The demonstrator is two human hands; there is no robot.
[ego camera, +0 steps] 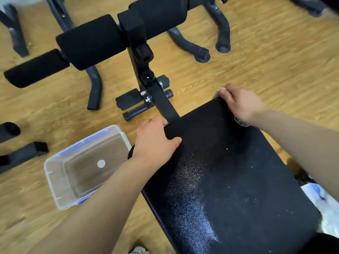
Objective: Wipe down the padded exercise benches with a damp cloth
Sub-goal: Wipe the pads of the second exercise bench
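While left grip (156, 139) clasps pad (229, 180) edge, cloth (218, 92) seemingly under right grip (242, 105).

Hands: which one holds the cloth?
The right hand, at the far right corner of the bench pad: pale cloth shows beneath it. The left hand grips the far left corner bare.

We see only a pale sliver of the cloth (219, 92) past the right hand (240, 105); the rest is covered. The bench pad (229, 180) runs off the bottom edge. A white-and-blue item (328, 208) at the right edge is too blurred to identify.
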